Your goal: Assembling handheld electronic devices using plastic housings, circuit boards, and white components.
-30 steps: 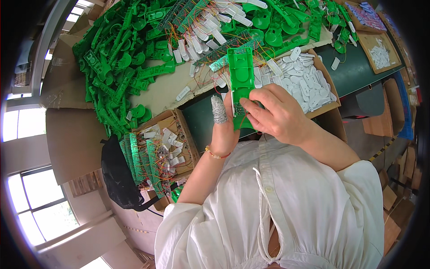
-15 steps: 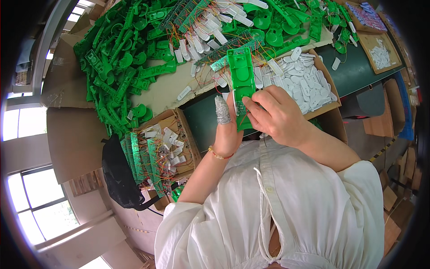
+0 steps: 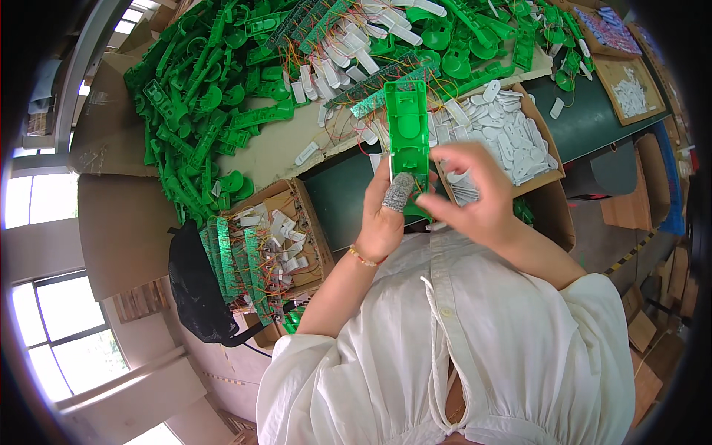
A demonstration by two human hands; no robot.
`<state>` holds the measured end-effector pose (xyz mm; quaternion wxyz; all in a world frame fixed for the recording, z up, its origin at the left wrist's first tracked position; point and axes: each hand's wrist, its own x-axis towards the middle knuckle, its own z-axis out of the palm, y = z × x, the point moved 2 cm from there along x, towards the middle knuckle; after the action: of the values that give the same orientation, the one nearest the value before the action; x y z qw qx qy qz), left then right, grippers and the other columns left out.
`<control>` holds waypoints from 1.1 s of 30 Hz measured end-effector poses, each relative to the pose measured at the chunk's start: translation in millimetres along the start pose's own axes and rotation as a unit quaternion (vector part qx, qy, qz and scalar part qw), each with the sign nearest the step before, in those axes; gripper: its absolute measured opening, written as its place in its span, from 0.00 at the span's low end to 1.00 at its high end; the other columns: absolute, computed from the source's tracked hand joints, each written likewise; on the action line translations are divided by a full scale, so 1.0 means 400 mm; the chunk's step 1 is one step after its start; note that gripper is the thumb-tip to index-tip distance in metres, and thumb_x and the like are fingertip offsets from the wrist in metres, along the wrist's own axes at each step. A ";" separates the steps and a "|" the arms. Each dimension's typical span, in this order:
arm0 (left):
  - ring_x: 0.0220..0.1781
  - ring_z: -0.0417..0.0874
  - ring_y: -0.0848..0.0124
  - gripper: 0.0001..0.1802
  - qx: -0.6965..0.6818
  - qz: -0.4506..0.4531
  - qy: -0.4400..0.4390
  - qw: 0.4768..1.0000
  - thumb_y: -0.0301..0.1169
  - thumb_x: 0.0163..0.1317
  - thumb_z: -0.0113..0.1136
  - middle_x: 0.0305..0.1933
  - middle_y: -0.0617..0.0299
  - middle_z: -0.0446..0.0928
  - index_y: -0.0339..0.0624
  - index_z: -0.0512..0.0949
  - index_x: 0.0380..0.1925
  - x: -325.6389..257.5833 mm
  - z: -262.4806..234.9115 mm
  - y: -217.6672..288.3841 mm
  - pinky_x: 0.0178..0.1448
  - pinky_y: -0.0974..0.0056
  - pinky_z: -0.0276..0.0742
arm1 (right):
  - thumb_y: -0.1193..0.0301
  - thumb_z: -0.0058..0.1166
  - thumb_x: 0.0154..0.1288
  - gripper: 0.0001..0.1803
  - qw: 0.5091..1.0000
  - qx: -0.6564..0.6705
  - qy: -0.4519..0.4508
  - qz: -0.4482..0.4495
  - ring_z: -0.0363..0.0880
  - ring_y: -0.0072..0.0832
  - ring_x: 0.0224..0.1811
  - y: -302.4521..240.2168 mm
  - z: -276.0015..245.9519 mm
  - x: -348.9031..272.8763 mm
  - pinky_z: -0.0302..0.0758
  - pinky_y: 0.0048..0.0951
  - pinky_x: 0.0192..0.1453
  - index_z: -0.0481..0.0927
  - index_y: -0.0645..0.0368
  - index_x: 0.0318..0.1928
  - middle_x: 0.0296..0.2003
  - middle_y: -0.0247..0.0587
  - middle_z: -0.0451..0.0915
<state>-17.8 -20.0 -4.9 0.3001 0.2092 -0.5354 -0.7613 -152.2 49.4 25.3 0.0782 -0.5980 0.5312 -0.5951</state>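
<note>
A long green plastic housing [image 3: 408, 124] stands upright in front of my chest, its hollow inner side facing me. My left hand [image 3: 380, 224] is closed around its lower part. The thumb of that hand, wrapped in grey tape, presses on a small circuit board [image 3: 421, 180] inside the housing; the thumb hides part of it. My right hand [image 3: 486, 196] is just right of the housing, thumb and forefinger spread apart, slightly blurred. Nothing shows between those fingers. The lower end of the housing is partly hidden by my hands.
Green housings [image 3: 200, 96] are heaped at the far left. Behind lie strips of circuit boards [image 3: 382, 81] with wires and white pieces. A carton [image 3: 552, 152] of white oval parts stands at the right, and a box [image 3: 315, 230] of wired boards at the left.
My right hand has drawn away from the housing and spread its fingers. My left thumb has come across onto the circuit board. The housing has shifted slightly to the right.
</note>
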 end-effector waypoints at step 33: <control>0.58 0.69 0.60 0.30 -0.133 -0.072 -0.077 0.985 0.48 0.63 0.38 0.55 0.49 0.67 0.38 0.59 0.58 0.014 0.015 0.011 0.60 0.56 0.65 | 0.75 0.55 0.57 0.17 0.847 0.378 -0.083 0.363 0.74 0.16 0.35 0.032 0.026 -0.039 0.72 0.18 0.38 0.71 0.65 0.48 0.37 0.36 0.76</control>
<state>-24.9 -20.8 1.4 0.2278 0.1465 -0.4341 -0.8592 -146.6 49.7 3.2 0.5525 -0.3333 0.4358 -0.6275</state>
